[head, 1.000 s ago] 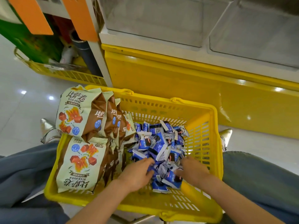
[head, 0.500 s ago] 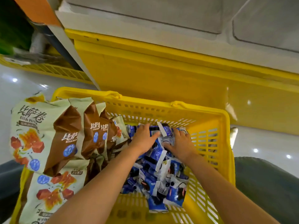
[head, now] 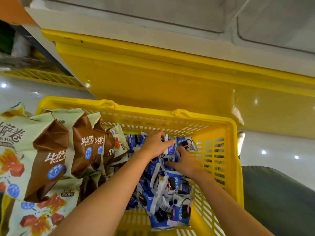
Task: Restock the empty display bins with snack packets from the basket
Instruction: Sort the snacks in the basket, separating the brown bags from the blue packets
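Observation:
A yellow basket rests on my lap. Its right half holds a pile of small blue-and-white snack packets. My left hand lies on the far end of the pile, fingers curled over several packets and thumb stretched to the right. Just to its right, my right hand digs its curled fingers into the same packets. One packet sticks up between my hands and the basket wall. Above, two empty pale display bins sit side by side.
Several large green-and-brown snack bags fill the basket's left half and lean over its rim. A yellow cabinet front stands close behind the basket. Another yellow slatted basket sits at the left on the glossy floor.
Both hands moved from the near end of the blue packet pile to its far end. My view swung closer to the basket and the cabinet.

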A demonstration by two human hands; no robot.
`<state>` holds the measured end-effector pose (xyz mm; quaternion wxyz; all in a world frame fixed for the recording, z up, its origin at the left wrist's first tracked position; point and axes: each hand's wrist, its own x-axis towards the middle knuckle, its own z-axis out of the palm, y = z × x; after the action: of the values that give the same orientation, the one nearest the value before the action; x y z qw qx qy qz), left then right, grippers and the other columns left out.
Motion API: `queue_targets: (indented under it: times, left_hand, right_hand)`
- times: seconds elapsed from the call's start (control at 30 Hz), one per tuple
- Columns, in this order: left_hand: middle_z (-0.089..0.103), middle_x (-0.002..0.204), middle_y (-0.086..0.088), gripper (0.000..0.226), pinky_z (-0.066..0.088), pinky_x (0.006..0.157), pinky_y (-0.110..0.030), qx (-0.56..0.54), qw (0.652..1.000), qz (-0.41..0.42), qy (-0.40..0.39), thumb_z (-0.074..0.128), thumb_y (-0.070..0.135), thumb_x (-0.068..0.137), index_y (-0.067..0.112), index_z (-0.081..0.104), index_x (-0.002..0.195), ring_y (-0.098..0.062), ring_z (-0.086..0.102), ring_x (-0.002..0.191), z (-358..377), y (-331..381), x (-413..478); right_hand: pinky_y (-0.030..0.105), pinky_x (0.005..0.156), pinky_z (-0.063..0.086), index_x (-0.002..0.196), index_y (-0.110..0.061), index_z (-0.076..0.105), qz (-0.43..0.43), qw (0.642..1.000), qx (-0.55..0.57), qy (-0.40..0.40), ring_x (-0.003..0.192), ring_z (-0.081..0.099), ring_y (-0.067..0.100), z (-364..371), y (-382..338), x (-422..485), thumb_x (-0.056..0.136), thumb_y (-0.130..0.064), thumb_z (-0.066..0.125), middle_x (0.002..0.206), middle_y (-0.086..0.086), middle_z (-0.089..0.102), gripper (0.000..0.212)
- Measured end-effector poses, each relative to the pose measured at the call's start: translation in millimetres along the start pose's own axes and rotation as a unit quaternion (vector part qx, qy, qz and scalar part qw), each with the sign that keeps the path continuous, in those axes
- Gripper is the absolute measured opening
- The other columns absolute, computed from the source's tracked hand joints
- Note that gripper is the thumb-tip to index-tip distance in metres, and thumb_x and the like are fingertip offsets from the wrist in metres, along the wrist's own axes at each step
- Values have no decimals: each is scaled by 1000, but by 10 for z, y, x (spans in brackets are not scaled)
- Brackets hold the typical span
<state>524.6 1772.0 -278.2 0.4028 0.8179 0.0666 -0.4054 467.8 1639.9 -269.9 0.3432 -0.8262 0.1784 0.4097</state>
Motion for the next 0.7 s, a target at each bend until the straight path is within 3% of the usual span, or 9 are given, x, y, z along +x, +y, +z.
queue_targets:
  times: [0.13, 0.23, 0.3, 0.4, 0.5, 0.6, 0.7]
  left_hand:
    - [49, 104, -1, 33, 34, 80, -33, -112, 992, 39, -29, 61, 36, 87, 9, 50, 101, -15, 47, 93, -95, -57, -147]
    - [44, 88, 14, 29, 37, 71, -26, -165, 986, 30, -5, 57, 34, 90, 13, 51, 109, -1, 44, 78, -161, -94, -321]
    - [48, 88, 15, 23, 38, 68, -20, -192, 980, 40, 16, 55, 35, 91, 18, 52, 107, 1, 47, 77, -218, -108, -472]
    - [57, 112, 7, 9, 45, 83, -27, -231, 970, 70, 33, 57, 31, 90, 27, 57, 98, -8, 56, 100, -333, -123, -743]
    - [57, 117, 1, 10, 44, 91, -35, -223, 972, 73, 28, 58, 30, 90, 28, 58, 100, -14, 56, 102, -372, -134, -1025]
    - [56, 117, -1, 14, 42, 82, -22, -186, 979, 80, 36, 59, 29, 90, 24, 57, 103, -6, 53, 93, -318, -198, -1248]
    - [50, 122, 9, 21, 37, 89, -16, -152, 984, 93, 30, 61, 28, 89, 25, 54, 108, -5, 46, 113, -227, -299, -1441]
  right_hand:
    - [11, 47, 36, 127, -14, 39, -33, 998, 54, 22, 76, 53, 11, 24, -31, -91, 82, -22, 72, 117, 8, 58, 56]
    - [10, 44, 40, 126, -17, 41, -80, 994, 61, 43, 59, 52, 1, 57, -143, -214, 83, -19, 70, 102, -5, 54, 52]
    - [7, 47, 38, 126, -18, 42, -123, 989, 55, 62, 53, 54, -4, 121, -218, -356, 85, -16, 68, 96, -5, 55, 49]
    - [13, 75, 43, 127, -24, 40, -170, 983, 34, 67, 91, 59, 7, 258, -302, -588, 89, -14, 63, 121, -1, 55, 46]
    - [24, 79, 45, 131, -24, 36, -194, 979, 24, 50, 99, 59, 18, 353, -346, -789, 90, -17, 61, 127, 2, 55, 49]
    - [22, 86, 42, 133, -22, 31, -212, 977, -18, 27, 114, 54, 16, 412, -308, -994, 92, -26, 57, 133, 0, 50, 49]
    - [25, 92, 42, 134, -24, 29, -231, 969, -81, -3, 120, 49, 14, 439, -164, -1176, 94, -29, 53, 139, -3, 44, 47]
